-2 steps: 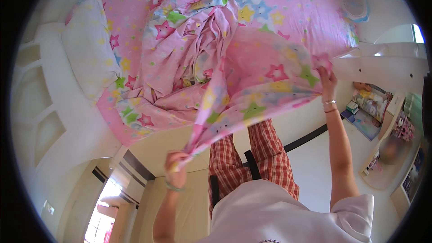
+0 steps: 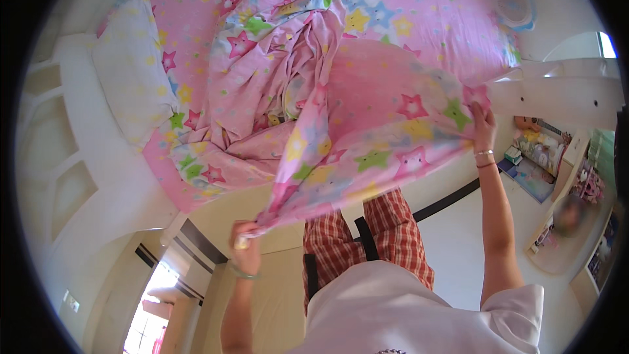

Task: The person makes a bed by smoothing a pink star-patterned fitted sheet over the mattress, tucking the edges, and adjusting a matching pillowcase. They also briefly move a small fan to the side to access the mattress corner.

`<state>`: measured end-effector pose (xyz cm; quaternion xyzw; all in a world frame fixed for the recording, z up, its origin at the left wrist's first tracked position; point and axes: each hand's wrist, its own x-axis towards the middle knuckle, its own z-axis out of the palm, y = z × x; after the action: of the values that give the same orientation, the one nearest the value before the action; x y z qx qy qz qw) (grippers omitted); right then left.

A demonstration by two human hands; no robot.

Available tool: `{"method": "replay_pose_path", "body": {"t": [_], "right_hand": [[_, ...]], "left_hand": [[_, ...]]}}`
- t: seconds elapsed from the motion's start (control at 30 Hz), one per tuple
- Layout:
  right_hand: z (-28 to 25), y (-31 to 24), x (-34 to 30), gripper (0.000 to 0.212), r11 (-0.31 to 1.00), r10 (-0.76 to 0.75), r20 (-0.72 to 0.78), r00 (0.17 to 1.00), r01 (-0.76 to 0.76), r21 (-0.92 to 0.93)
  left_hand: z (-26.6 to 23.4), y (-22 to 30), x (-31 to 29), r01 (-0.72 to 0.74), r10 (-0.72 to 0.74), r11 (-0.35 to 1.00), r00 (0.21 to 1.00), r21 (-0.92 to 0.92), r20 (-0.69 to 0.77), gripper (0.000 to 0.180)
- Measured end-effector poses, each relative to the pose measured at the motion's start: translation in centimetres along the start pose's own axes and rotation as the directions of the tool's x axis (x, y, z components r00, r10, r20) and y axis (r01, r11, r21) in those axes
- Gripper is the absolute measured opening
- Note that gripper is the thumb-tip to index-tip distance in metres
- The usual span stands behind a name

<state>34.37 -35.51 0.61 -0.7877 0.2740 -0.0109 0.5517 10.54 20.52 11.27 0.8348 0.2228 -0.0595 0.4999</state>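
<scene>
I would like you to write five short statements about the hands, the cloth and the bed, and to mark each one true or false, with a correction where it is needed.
1. The left hand grips the star-patterned cloth. True.
2. The right hand is empty. False: it also grips the cloth, which stretches between both hands.
3. Bunched, wrinkled fabric lies on the bed. True.
4. The whitish pillow is at the picture's right. False: it is at the left, beside the white headboard.
5. The left wrist wears a greenish bracelet. True.
</scene>
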Motion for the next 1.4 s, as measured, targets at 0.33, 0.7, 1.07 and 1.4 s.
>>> {"method": "replay_pose_path", "body": {"t": [0.33, 0.7, 1.07, 1.4], "right_hand": [[-4.1, -3.3, -10.6, 0.021, 0.984, 0.076, -0.058, 0.995, -0.065, 0.164], [1.7, -12.9, -30.2, 0.047, 0.812, 0.498, 0.788, 0.362, -0.514, -0.277], [-3.4, -9.2, -37.3, 0.046, 0.836, 0.393, 0.85, 0.35, -0.522, -0.172], [-5.6, -13.6, -41.0, 0.05, 0.976, -0.199, 0.972, 0.128, 0.11, 0.186]], "left_hand": [[-3.7, 10.5, 0.1, -0.72, 0.632, 0.658, 0.687, 0.22, 0.359, 0.013], [13.6, 20.0, -8.3, -0.82, 0.845, 0.457, 0.28, -0.345, 0.455, 0.012], [16.9, 22.5, -16.1, -0.681, 0.869, 0.423, 0.117, -0.598, 0.48, 0.008], [19.8, 18.5, -8.3, -0.596, 0.194, 0.75, 0.612, 0.287, 0.767, 0.072]]}}
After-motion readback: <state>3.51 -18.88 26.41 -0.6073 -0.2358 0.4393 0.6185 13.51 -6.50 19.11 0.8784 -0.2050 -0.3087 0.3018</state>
